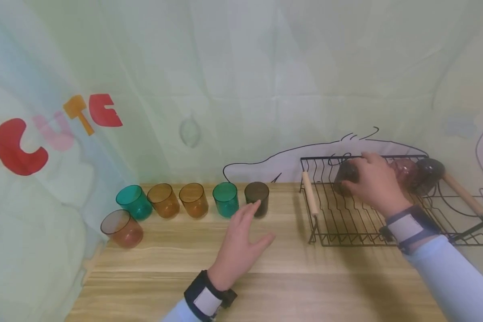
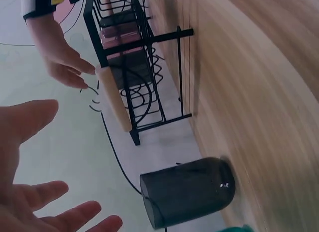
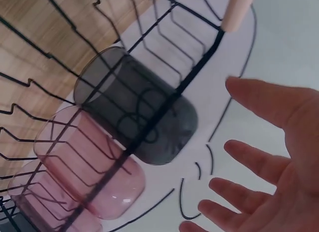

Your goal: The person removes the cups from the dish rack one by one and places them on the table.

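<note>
My left hand (image 1: 235, 252) is spread just in front of a dark grey cup (image 1: 254, 193) standing upright on the table; in the left wrist view a gap separates its fingers from that cup (image 2: 187, 192). Over the black wire rack (image 1: 326, 239), my right hand (image 1: 376, 185) hovers with fingers apart, holding nothing. Below it an upside-down grey cup (image 3: 154, 112) sits in the rack, clear of the fingertips in the right wrist view. Beside this cup are upturned pink cups (image 3: 109, 167). Another dark cup (image 1: 430, 172) stands at the rack's right part.
Left of the grey table cup stand a green cup (image 1: 226, 201), two amber cups (image 1: 195, 203), a teal cup (image 1: 134, 203) and a pink cup (image 1: 122, 230). The rack has wooden handles (image 1: 310, 194). A printed curtain (image 1: 241, 89) hangs behind the table.
</note>
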A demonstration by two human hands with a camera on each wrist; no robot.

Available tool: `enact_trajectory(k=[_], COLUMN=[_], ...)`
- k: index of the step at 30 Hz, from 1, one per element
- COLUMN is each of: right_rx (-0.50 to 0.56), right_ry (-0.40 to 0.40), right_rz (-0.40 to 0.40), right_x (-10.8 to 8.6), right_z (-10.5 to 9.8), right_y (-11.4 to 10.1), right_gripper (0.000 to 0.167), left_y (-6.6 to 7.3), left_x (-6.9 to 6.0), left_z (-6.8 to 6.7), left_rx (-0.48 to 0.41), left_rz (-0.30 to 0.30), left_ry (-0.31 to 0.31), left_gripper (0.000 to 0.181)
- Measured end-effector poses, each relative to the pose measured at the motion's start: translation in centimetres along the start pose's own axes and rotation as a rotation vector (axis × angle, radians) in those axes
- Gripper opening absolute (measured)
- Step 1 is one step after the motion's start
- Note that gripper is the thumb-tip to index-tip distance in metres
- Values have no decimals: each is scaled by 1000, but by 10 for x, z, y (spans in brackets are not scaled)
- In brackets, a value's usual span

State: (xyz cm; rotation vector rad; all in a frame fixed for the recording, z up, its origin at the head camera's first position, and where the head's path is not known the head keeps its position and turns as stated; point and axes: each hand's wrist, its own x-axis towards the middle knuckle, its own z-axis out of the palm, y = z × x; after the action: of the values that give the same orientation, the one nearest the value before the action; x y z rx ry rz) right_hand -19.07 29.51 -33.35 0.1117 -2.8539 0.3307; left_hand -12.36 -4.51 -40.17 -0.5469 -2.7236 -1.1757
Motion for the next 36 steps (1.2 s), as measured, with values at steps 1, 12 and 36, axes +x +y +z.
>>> enact_trajectory(k=[1, 12, 36], right_rx=[-8, -67, -22], right_ry=[-21, -170, -139], right_rz=[1, 16, -9], right_x=[3, 25, 24], right_z=[1, 19, 27], right_y=[2, 14, 18], right_gripper=[67, 84, 69], left_y=[1, 3, 5], left_x=[0, 1, -3], left_z=[2, 18, 17], left_rx=[11, 61, 76], left_rz=[-3, -31, 0], left_ry=[-22, -169, -156], left_gripper=[79, 80, 75])
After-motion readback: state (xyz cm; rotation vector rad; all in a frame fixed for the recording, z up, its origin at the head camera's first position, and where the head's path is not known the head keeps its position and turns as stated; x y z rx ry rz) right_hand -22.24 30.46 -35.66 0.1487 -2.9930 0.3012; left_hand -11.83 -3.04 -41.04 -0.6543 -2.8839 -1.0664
